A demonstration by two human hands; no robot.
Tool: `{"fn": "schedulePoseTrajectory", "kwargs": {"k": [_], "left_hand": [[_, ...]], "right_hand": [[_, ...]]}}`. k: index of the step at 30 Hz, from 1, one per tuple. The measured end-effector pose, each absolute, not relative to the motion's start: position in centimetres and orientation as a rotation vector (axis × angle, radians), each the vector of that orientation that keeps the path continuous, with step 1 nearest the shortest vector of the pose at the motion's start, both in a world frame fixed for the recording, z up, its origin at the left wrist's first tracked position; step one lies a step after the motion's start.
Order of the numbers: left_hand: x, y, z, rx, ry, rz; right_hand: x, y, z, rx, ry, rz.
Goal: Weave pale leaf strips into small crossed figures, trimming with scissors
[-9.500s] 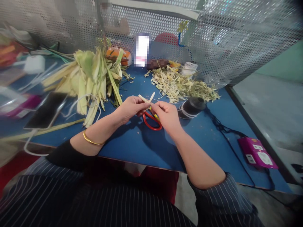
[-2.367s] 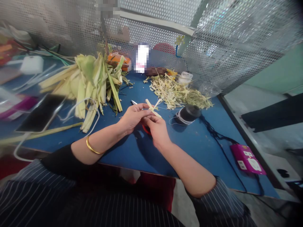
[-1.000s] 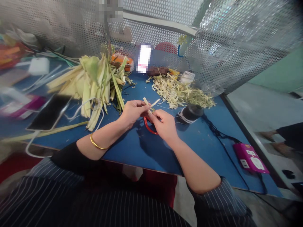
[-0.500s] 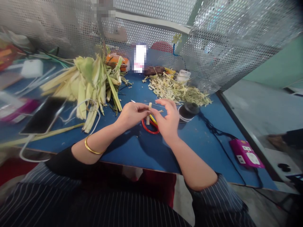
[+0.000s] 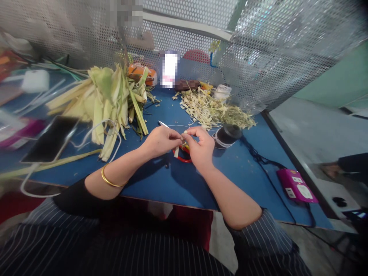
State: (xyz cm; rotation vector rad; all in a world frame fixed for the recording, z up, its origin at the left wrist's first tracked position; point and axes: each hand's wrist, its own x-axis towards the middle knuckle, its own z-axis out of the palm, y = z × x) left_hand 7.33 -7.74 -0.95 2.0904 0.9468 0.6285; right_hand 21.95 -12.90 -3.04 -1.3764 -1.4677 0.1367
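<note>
My left hand (image 5: 161, 141) and my right hand (image 5: 200, 147) meet over the middle of the blue table, fingertips touching. Both are closed in a pinch on a small pale husk strip (image 5: 176, 152), whose lower end hangs below the fingers. Right under them lie scissors (image 5: 184, 158) with red and yellow handles, the blade tip pointing out past my left hand. A thin white thread (image 5: 179, 125) runs behind my fingers. To the right of my right hand is a black spool (image 5: 228, 135) wound with white thread.
A heap of corn husks (image 5: 106, 103) lies to the left, with a phone (image 5: 50, 140) and white cable nearby. Husk scraps (image 5: 208, 107) are piled behind my hands. At right sits a purple power box (image 5: 297, 186) with black cords. A perforated metal screen (image 5: 184, 40) borders the back.
The fingers of my right hand have come down from a raised, spread pose and closed in a pinch against my left fingertips. The husk strip's upper end is now covered by fingers.
</note>
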Motion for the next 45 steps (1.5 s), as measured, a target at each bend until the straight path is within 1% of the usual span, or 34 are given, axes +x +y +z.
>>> {"fn": "schedulePoseTrajectory", "kwargs": {"k": [3,5,8,10,12,14,16,19,25,29,32,36,41,45], "left_hand": [[7.2,-7.5,-0.9,2.180,1.016,0.667],[7.0,-7.1,-0.9,2.221,1.084,0.772],[6.5,-6.3,-0.9,2.299,1.229,0.932],[6.3,-5.7,-0.9,2.382,1.356,0.969],[6.1,-5.2,-1.2,2.471,1.487,0.917],[6.1,-4.7,-1.8,2.547,1.575,0.753],[6.2,-4.3,-2.4,2.595,1.583,0.544],[6.2,-3.8,-3.3,2.647,1.505,0.494],[6.2,-3.7,-3.9,2.639,1.412,0.654],[6.3,-4.2,-3.4,2.663,1.437,0.739],[6.3,-4.4,-2.7,2.635,1.443,0.916],[5.6,-3.8,-1.6,2.446,1.459,1.149],[4.7,-2.8,-1.4,2.092,1.475,1.311],[5.2,-3.6,-1.5,2.138,1.425,1.354]], "right_hand": [[22.3,-12.7,-2.9,-1.365,-1.526,0.137],[22.8,-12.5,-2.7,-1.383,-1.544,0.087],[23.4,-12.3,-2.7,-1.500,-1.562,-0.002],[23.5,-12.1,-2.9,-1.618,-1.667,-0.037],[23.3,-12.1,-3.3,-1.716,-1.845,-0.051],[23.0,-12.1,-3.7,-1.742,-2.035,-0.045],[22.7,-12.2,-4.0,-1.718,-2.174,-0.037],[22.5,-12.4,-4.2,-1.738,-2.244,-0.046],[22.7,-12.5,-4.0,-1.887,-2.232,-0.111],[22.5,-12.6,-3.9,-1.978,-2.210,-0.087],[22.4,-12.6,-3.9,-2.017,-2.173,-0.076],[22.6,-12.4,-3.8,-2.054,-2.140,-0.040],[22.8,-12.7,-3.1,-2.163,-2.134,-0.035],[23.2,-13.1,-2.2,-2.325,-2.086,-0.143]]}}
